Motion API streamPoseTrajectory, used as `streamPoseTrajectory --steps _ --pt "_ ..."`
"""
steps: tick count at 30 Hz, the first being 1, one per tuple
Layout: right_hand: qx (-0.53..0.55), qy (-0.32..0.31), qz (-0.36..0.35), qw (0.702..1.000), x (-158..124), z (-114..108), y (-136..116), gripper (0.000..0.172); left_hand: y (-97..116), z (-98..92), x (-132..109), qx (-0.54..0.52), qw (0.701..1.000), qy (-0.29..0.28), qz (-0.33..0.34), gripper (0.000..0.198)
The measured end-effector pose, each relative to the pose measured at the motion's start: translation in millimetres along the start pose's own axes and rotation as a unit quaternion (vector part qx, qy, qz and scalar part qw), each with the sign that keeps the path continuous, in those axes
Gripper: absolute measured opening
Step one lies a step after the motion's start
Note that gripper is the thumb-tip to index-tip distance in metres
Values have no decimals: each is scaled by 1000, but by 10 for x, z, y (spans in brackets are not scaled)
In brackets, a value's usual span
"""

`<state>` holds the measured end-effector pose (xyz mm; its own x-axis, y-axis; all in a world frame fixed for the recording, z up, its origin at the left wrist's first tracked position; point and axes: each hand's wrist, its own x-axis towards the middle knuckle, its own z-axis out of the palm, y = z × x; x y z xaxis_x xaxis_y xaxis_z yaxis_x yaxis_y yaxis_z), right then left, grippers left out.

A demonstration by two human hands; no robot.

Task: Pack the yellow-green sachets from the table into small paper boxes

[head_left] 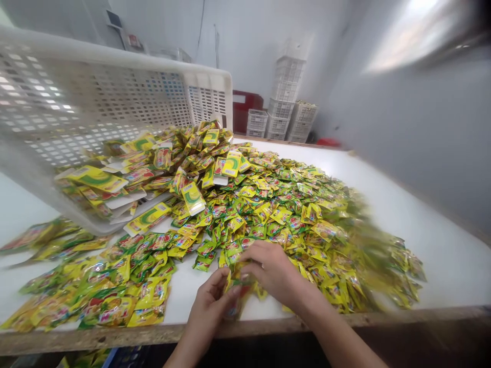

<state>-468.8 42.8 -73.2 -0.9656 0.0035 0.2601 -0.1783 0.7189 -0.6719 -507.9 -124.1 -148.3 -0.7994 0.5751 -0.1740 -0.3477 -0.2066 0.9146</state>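
Note:
Close to the table's front edge, my left hand (213, 299) pinches a small, shiny printed packet (235, 304) between thumb and fingers. My right hand (268, 266) comes in from the right, its bent fingers closed at the top of that same packet. Blur and the fingers hide much of the packet, and whether the right fingers hold a second piece cannot be made out. Around and beyond both hands spreads a large heap of small yellow and green sachets (284, 214). Larger printed pouches (111, 301) lie to the left of my left hand.
A white perforated plastic crate (207, 76) lies tipped at the left, with flat yellow cartons (102, 179) spilling from it. The white table (399, 199) has a worn wooden front edge (153, 335). Stacked white crates (280, 117) stand by the far wall.

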Motion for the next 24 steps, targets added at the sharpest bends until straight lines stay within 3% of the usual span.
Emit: streamPoseTrajectory --steps 6,9,15,20,24 --pt "63 161 25 985 -63 435 51 12 5 -33 8 24 999 -23 -3 34" --pt "61 103 9 993 -59 389 -21 10 -8 -60 -12 20 1000 -20 -14 39" --pt "-17 -24 80 996 -97 -59 -209 37 -12 -38 -25 15 999 -37 -25 37" --pt "-101 -63 94 988 -149 -62 -293 43 -7 0 -15 8 1000 -19 -20 38" --pt "-27 -27 108 993 -102 -15 -249 16 24 -31 -17 35 998 -37 -21 30"
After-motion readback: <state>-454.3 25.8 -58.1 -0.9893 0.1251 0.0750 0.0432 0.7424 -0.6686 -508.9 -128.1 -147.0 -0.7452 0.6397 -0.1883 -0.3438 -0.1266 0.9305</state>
